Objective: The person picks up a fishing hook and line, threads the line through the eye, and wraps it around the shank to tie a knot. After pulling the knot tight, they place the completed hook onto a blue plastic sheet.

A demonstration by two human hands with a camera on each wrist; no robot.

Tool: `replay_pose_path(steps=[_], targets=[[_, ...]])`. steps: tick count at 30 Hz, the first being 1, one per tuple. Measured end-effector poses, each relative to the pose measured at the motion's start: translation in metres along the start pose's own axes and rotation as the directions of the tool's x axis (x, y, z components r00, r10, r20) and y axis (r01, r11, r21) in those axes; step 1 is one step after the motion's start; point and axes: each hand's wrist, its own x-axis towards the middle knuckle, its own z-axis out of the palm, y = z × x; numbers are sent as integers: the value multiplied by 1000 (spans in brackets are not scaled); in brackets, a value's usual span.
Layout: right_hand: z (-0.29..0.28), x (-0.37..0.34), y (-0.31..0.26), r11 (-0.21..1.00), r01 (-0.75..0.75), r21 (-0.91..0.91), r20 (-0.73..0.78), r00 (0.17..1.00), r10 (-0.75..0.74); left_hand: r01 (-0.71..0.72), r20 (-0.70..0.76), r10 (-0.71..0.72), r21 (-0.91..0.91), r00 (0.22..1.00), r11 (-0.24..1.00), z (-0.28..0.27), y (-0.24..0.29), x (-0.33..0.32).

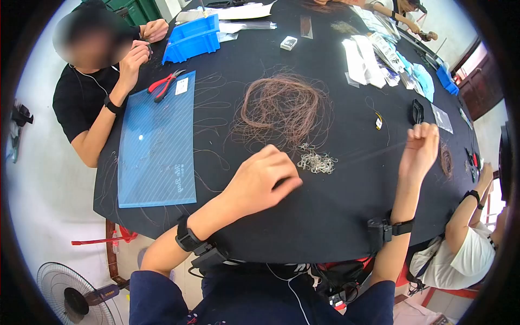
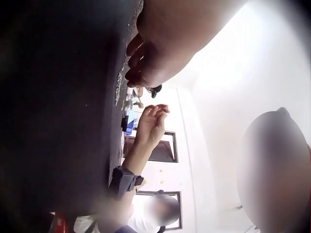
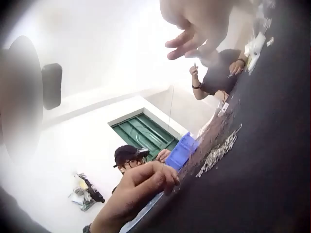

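Note:
The left hand [image 1: 262,176] is above the black table, just left of a small pile of silvery metal pieces [image 1: 317,162]. Its fingers are bent and blurred; whether they hold anything is unclear. Farther right, the raised right hand [image 1: 420,151] has bent fingers with the tips together, pinching a faint dark strand [image 1: 374,154] that stretches toward the pile and the left hand. Behind the pile lies a tangled heap of brown thread [image 1: 281,108]. In the right wrist view the left hand [image 3: 141,189] shows closely gathered fingertips, near the metal pieces [image 3: 218,150].
A blue sheet [image 1: 157,146] with red-handled pliers [image 1: 162,85] lies at left, beside loose thread loops. Behind it are a blue bin [image 1: 192,39] and a small white box [image 1: 288,43]. Papers and packets [image 1: 365,59] lie at back right. Other people sit around the table.

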Motion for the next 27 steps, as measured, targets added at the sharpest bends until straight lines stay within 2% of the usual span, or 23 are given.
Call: replay_pose_path(steps=[1, 2, 5, 6, 7, 9, 10, 13, 15, 16, 19, 20, 24, 27], targets=[[-5, 5, -4, 998, 61, -12, -27, 998, -61, -106, 62, 109, -40, 992, 994, -4, 2, 2], [-8, 10, -5, 994, 93, -62, -130, 986, -101, -208, 121, 218, -88, 968, 974, -7, 4, 3], [7, 1, -11, 991, 41, -128, -37, 998, -46, -141, 143, 128, 85, 981, 986, -11, 12, 0], [15, -2, -7, 979, 10, -205, -55, 998, -22, -141, 24, 140, 238, 990, 961, -5, 4, -1], [22, -7, -5, 957, -53, -285, -21, 999, 49, -88, -2, 98, 411, 995, 907, -6, 0, 1], [30, -16, 3, 919, -160, -360, 88, 975, 204, -62, -25, 89, 531, 996, 845, -8, -8, 0], [32, -21, 7, 897, -211, -387, 146, 947, 286, -95, 14, 101, 490, 995, 866, -11, -8, 1], [42, -34, 13, 811, -365, -458, 258, 818, 514, -137, 11, 145, 413, 989, 901, -8, 1, 3], [58, -45, 11, 724, -392, -568, 251, 755, 606, -124, 5, 134, 413, 991, 902, -4, 1, 4], [62, -48, 9, 704, -397, -589, 313, 691, 652, -127, 12, 135, 421, 991, 898, -3, -1, 5], [67, -57, 14, 725, -316, -611, 425, 642, 638, -147, 24, 155, 488, 988, 860, -6, -1, 6], [66, -56, 14, 712, -368, -597, 442, 590, 676, -158, 30, 167, 516, 985, 842, -8, -1, 7], [68, -61, 17, 707, -428, -564, 478, 529, 701, -146, -4, 177, 542, 984, 828, -6, -14, 6], [71, -66, 19, 691, -355, -630, 505, 488, 712, -136, -37, 182, 522, 983, 842, -5, -18, 5]])
